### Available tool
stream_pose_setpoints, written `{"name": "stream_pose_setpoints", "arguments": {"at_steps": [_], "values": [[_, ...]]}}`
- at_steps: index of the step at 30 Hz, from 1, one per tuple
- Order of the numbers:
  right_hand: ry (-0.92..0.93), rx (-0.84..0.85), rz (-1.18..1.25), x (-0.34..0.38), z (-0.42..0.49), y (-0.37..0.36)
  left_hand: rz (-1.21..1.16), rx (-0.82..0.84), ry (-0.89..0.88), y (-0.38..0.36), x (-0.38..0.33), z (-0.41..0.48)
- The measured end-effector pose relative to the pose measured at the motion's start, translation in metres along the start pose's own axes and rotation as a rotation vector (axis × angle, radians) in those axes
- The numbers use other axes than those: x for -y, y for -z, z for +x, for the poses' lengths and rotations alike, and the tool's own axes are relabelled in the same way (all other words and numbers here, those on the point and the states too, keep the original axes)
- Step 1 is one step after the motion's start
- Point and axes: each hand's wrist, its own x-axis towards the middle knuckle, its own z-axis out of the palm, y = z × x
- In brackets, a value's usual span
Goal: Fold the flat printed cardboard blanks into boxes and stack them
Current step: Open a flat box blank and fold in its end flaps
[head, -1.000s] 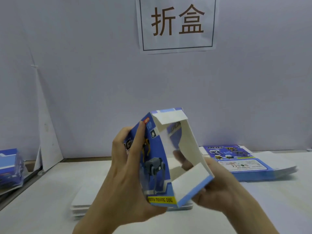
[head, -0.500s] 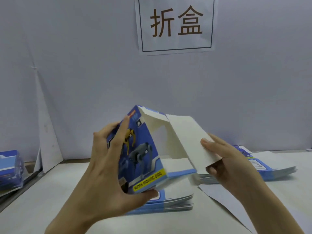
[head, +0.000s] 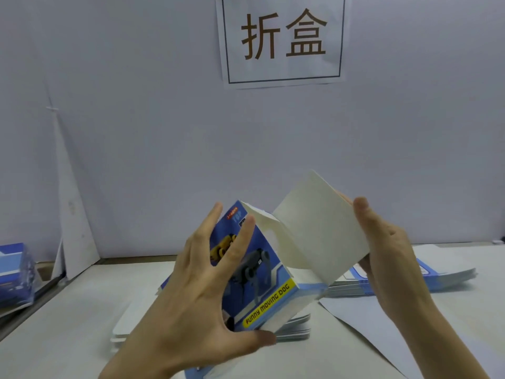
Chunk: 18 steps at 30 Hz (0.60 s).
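I hold a half-formed blue printed box [head: 262, 280] in the air over the table, its front showing toy dogs and a yellow "FUNNY MOVING DOG" strip. My left hand [head: 199, 302] grips the box body, fingers across the printed front and thumb under the bottom edge. A large white flap [head: 319, 228] stands open to the right. My right hand [head: 382, 255] holds that flap by its right edge, thumb in front and fingers behind. A stack of flat blanks [head: 295, 329] lies on the table below the box.
A second pile of flat blue blanks [head: 442, 274] lies at the right. Folded blue boxes [head: 13, 272] stand at the far left beyond the table edge. A loose white sheet [head: 363, 324] covers the table's right side. A wall with a paper sign [head: 281, 39] stands behind.
The box has turned so its printed front faces me. The white flap has swung open wider to the right, and my right hand has risen with it to grip its edge.
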Motion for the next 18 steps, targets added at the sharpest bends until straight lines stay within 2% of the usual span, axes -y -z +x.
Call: {"name": "stream_pose_setpoints", "arguments": {"at_steps": [4,6,8,10,12,15,18], "values": [[-0.179,0.238,0.359,-0.002,0.000,0.002,0.117,-0.033,-0.056,-0.004,-0.008,0.001],[-0.255,0.313,0.436,-0.001,0.001,0.000,0.153,-0.032,-0.072,-0.007,-0.012,0.001],[-0.284,0.307,0.320,-0.008,0.002,0.000,0.198,-0.021,-0.084,-0.010,-0.016,0.002],[-0.251,0.208,0.106,-0.020,0.002,-0.001,0.248,0.015,-0.081,-0.015,-0.017,0.003],[-0.224,0.128,0.005,-0.027,0.000,-0.005,0.277,0.051,-0.065,-0.018,-0.016,0.003],[-0.224,0.202,0.021,-0.031,0.001,-0.009,0.285,0.056,-0.062,-0.019,-0.013,0.003],[-0.368,0.292,0.238,-0.032,0.004,-0.006,0.199,0.022,-0.049,-0.012,-0.012,0.003]]}}
